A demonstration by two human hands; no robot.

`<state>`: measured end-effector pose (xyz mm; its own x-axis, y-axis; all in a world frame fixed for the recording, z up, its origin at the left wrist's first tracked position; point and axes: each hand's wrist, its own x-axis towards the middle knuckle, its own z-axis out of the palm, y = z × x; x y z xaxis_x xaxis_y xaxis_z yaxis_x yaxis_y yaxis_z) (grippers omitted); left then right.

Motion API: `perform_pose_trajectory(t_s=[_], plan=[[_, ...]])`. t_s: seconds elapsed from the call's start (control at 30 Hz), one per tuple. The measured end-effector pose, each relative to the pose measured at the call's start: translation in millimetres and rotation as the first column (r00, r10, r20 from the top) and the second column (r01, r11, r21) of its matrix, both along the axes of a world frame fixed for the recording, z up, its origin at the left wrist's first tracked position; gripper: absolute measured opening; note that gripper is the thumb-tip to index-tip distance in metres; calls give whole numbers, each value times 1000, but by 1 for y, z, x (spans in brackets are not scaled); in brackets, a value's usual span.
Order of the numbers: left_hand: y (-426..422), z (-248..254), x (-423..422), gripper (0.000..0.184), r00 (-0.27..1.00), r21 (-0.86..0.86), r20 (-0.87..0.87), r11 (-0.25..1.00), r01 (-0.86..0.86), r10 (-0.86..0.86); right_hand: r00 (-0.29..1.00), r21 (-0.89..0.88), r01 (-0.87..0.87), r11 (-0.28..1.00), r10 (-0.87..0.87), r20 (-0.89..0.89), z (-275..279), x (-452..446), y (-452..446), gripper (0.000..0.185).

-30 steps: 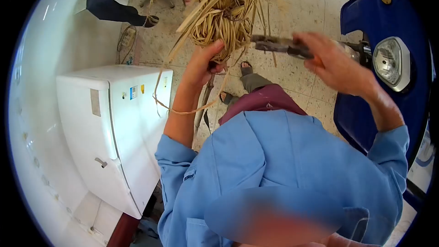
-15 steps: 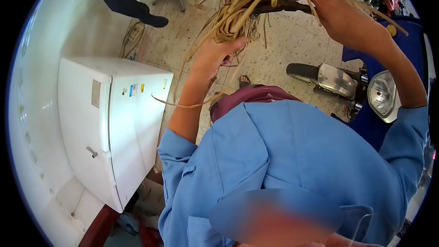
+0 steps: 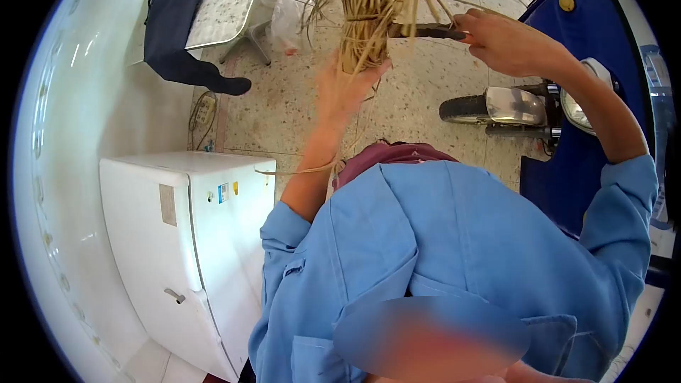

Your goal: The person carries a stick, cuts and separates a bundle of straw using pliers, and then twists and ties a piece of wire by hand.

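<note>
Straw (image 3: 365,39) out front, left hand (image 3: 340,92) gripping its near end. Right hand (image 3: 505,44): fingers wrapped round a dark tool (image 3: 434,31), tip at the straw's side. Best kept steady, left thumb clear.

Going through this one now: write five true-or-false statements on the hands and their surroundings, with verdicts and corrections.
1. The left hand holds a bundle of dry stalks. True.
2. The right hand is empty. False: it holds a dark tool.
3. A white fridge stands on the person's left. True.
4. The person's sleeves are red. False: they are blue.
5. A wheel is in view on the person's right. True.
</note>
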<state>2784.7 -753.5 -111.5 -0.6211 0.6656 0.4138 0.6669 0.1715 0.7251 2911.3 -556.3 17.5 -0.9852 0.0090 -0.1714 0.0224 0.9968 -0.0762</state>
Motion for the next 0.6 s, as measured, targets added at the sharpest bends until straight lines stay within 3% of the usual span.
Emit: perform_pose_trajectory(t_s=[0.03,0.07,0.1,0.17,0.2,0.23,0.3,0.43,0.53,0.6], plan=[[-1,3,4,40,1000,3,4,1000,1,-1,999,-42,29,999,-28,36,-2,-1,-1,20],[-5,7,10,42,949,45,316,999,-14,-1,996,-83,58,995,-52,74,-2,-2,-3,20],[-10,10,15,45,802,81,598,996,-44,-13,996,-79,55,995,-49,79,-3,-2,-6,20],[-18,13,24,45,797,56,603,997,-50,6,918,-147,257,955,-193,347,-3,-3,-12,16],[-21,13,26,46,798,27,603,998,-49,23,917,-142,250,958,-187,353,-1,-3,-14,16],[-23,5,26,46,792,30,610,998,-56,26,861,-212,350,912,-225,455,1,-2,-16,15],[-27,-12,26,44,710,187,686,981,42,-161,764,-343,559,755,-309,566,1,4,-24,15],[-33,-13,27,44,752,157,636,983,93,-172,734,-353,587,729,-295,611,5,-1,-35,13],[-36,-19,31,44,635,258,732,963,81,-249,723,-253,605,755,-388,572,6,-12,-38,10],[-35,-29,37,42,529,436,770,900,-27,-357,616,-199,575,794,-260,744,3,-20,-35,12]])
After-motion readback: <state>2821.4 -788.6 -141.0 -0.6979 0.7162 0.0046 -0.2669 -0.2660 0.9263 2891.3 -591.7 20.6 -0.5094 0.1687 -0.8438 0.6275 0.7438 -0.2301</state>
